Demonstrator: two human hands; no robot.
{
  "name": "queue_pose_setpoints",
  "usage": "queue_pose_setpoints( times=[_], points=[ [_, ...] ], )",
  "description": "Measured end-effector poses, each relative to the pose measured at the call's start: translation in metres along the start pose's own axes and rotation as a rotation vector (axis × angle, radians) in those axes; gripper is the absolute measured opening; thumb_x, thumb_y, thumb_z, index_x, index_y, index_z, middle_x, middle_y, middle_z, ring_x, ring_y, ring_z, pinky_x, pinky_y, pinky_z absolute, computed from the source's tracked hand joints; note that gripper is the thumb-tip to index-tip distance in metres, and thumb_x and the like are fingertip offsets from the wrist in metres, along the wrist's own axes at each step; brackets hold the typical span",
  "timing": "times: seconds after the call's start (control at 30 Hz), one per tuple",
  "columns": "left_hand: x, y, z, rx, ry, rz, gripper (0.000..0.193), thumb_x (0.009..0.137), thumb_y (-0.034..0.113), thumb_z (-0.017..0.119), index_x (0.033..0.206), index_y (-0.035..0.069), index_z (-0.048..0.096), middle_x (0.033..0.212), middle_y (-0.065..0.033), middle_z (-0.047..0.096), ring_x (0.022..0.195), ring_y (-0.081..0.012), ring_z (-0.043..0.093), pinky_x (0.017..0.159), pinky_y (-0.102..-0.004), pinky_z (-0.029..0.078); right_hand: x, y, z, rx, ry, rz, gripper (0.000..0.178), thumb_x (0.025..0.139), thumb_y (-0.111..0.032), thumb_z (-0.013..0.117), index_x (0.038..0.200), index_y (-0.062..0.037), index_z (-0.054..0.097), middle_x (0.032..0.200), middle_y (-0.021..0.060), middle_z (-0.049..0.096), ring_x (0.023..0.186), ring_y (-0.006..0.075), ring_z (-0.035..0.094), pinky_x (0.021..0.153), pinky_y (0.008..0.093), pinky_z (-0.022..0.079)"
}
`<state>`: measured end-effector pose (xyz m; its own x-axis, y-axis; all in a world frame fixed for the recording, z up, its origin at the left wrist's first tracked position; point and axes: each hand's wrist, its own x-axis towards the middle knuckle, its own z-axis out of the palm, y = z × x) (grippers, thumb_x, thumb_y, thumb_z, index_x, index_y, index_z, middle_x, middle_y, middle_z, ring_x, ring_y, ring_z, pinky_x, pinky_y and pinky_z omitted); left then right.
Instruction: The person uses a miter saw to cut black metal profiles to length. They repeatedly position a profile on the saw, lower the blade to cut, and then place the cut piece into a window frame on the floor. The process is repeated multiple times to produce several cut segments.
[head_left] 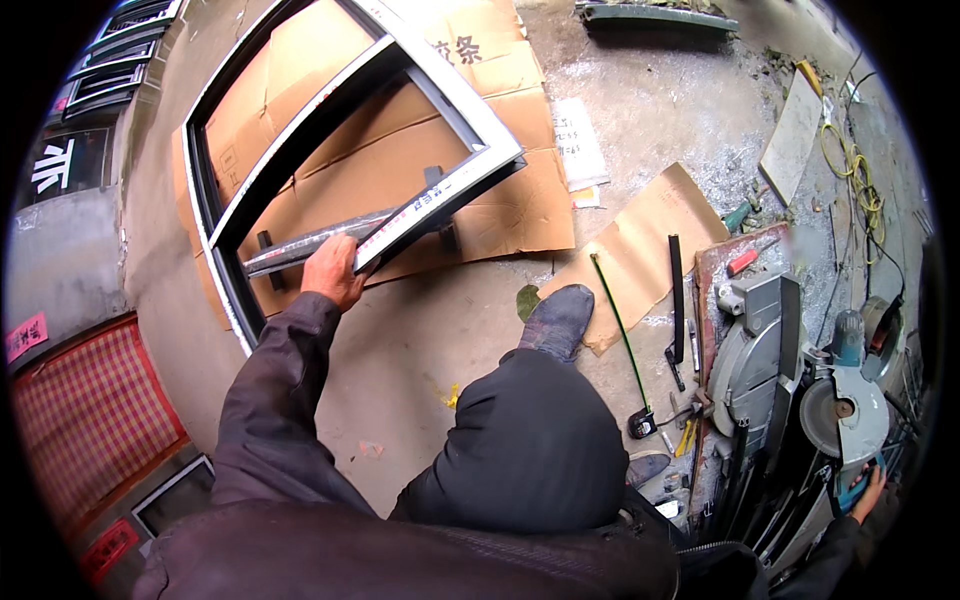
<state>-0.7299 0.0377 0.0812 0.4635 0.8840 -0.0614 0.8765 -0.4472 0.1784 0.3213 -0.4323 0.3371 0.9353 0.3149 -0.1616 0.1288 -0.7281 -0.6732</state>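
A white-and-black rectangular metal frame with one crossbar (pixel 310 120) is positioned in the upper left of the frame of view, above a flattened brown cardboard sheet (pixel 520 210). The near rail of the metal frame is held in the left hand (pixel 335 272), which is closed on it at the left of centre. Just beside this hand, a long grey bar (pixel 325 238) is seen through the opening of the metal frame.

At the lower right, the teal handle (pixel 855 490) of a circular-bladed cutting saw (pixel 868 420) is gripped by the right hand (pixel 872 494); its fingers are partly hidden. A large silver-grey metal machine (pixel 745 370) is located just left of the saw.

Right of centre, a black tape measure (pixel 641 424) is placed on the floor with its narrow green blade (pixel 618 330) extended upward onto a creased brown paper sheet (pixel 650 240). A straight black strip (pixel 677 300) is laid to the right of the blade. A coiled yellow cable (pixel 868 200) is located at the upper right. A red-and-white checked cloth (pixel 100 415) is seen at the lower left
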Motion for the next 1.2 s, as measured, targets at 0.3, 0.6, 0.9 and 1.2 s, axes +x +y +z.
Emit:
queue_pose_setpoints(
  times=[0.3,0.6,0.9,1.2],
  points=[
    [-0.01,-0.005,0.002,0.021,-0.119,-0.126,0.035,0.086,0.025,0.08,0.097,0.005,0.053,0.095,-0.0147,0.058,0.097,-0.0368,0.061,0.081,-0.0456,0.052,0.0,-0.005,0.004,0.018,-0.04,0.004,0.046,0.102,-0.036,0.065,0.14,-0.0114,0.052,0.101,0.0056,0.07,0.064,0.0095,0.056,0.053,0.0246,0.046],
    [0.053,0.097,-0.016,-0.113,0.317,0.063,0.052,0.086,0.022,0.08,0.126,0.0,0.057,0.124,-0.023,0.058,0.117,-0.041,0.057,0.1,-0.048,0.048,-0.012,-0.012,0.003,0.085,0.048,0.046,0.044,0.1,-0.036,0.068,0.14,-0.0194,0.058,0.101,-0.0009,0.07,0.072,0.0073,0.056,0.061,0.0233,0.043],
    [0.164,0.309,0.104,-0.468,-0.212,0.659,0.023,0.092,0.021,0.07,0.105,0.004,0.063,0.099,-0.0173,0.063,0.095,-0.0379,0.064,0.082,-0.0473,0.053,-0.04,-0.033,0.044,0.066,-0.026,0.003,0.047,0.104,-0.029,0.062,0.145,-0.009,0.05,0.099,0.0042,0.07,0.064,0.0078,0.058,0.054,0.0223,0.048],
    [0.21,0.439,0.196,-0.096,-0.144,1.053,0.016,0.086,0.015,0.065,0.1,0.01,0.064,0.107,-0.0108,0.061,0.108,-0.0266,0.061,0.091,-0.0421,0.049,-0.046,-0.033,0.03,0.068,-0.013,0.013,0.047,0.105,-0.028,0.062,0.146,-0.0088,0.05,0.101,0.0034,0.069,0.068,0.0071,0.059,0.055,0.0211,0.049]
  ],
)
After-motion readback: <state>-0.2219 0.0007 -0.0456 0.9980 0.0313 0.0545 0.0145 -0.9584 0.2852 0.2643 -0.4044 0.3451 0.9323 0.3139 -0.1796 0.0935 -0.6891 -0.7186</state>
